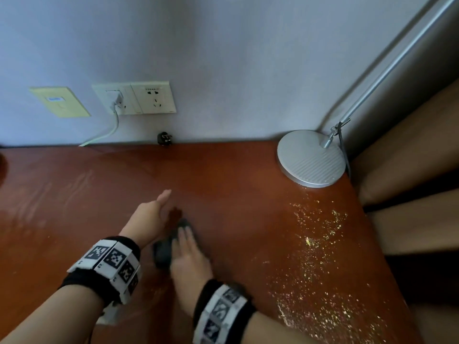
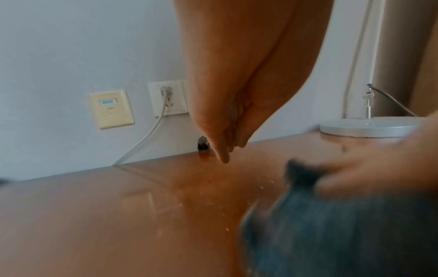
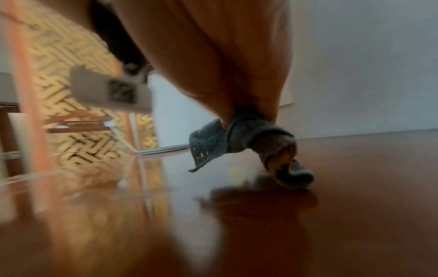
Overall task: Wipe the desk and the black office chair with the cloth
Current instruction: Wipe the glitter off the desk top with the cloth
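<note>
Right hand (image 1: 187,256) presses a crumpled grey cloth (image 1: 165,249) onto the glossy wooden desk (image 1: 74,194); left hand (image 1: 151,217) hovers, fingers straight.

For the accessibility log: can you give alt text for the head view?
The right hand presses a dark grey cloth onto the glossy reddish-brown desk, the left hand open beside it. Yellowish crumbs lie scattered below a round silver lamp base.

Item count: one counter (image 1: 223,175), one cloth (image 1: 166,249), two hands, namely left hand (image 1: 149,219) and right hand (image 1: 190,261), one lamp (image 1: 310,157), three wall plates (image 1: 134,98), one loose black plug (image 1: 164,139).
</note>
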`<state>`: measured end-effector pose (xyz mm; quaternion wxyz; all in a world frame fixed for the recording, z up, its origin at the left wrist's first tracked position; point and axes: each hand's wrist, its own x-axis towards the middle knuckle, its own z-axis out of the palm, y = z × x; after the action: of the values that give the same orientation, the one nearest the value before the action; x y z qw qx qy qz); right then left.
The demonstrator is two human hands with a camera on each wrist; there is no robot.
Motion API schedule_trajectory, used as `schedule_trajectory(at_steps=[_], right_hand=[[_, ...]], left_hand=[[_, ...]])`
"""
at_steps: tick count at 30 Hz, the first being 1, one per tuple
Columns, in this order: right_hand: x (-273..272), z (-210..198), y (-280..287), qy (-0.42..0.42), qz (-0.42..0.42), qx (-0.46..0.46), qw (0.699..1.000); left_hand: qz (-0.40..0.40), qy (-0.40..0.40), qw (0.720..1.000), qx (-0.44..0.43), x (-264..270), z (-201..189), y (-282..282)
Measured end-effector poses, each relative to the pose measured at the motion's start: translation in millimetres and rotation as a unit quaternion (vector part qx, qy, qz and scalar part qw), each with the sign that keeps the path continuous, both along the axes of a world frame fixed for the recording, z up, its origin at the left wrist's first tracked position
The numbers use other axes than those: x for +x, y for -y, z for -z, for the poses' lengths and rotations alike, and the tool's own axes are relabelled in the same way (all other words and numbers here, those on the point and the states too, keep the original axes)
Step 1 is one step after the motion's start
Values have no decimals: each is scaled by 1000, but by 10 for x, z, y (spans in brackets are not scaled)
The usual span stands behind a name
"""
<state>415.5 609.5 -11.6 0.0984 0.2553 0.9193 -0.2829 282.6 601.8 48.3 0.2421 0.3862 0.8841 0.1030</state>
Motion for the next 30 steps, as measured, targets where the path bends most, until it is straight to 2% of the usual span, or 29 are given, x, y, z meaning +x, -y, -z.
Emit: schedule_trajectory(at_steps=[1,2,5,8,10,11,12,15,17,20,23,25,28,30], right_hand=[[-191,69,222,28,-32,-29,999],[-307,135,384,25,-26,-62,997],[-431,204,432,-2,40,-93,995],[-349,57,22,18,74,-69,995],[-172,-98,-437,82,117,9,990],[-33,-129,-685,110,106,65,986],[141,-144,-899,133,131,84,979],[595,-188,-1363,190,226,84,952],[646,-268,-1447,199,248,71,946],[299,-347,-1144,143,218,60,964],[-366,-320,-431,75,117,-12,990],[-758,-283,-16,58,61,-61,995],[-1028,-189,83,63,61,-104,991],[-987,-142,-122,79,84,-81,990]], left_hand=[[-5,-4,1000,-4,-42,-28,28],[-9,-9,1000,-10,-74,-51,63],[-16,-22,1000,-13,-160,-90,145],[-21,-19,999,-22,-225,2,190],[-19,-8,999,-31,-223,89,189],[-17,-1,999,-39,-212,127,185],[-14,5,999,-51,-205,170,183],[-12,23,996,-85,-234,278,217],[-15,21,995,-101,-290,294,288],[-26,2,994,-110,-375,255,411],[-38,-16,992,-116,-475,232,540],[-51,-18,992,-117,-523,245,599],[-43,-15,991,-124,-524,260,598],[-28,-10,991,-129,-489,280,527]])
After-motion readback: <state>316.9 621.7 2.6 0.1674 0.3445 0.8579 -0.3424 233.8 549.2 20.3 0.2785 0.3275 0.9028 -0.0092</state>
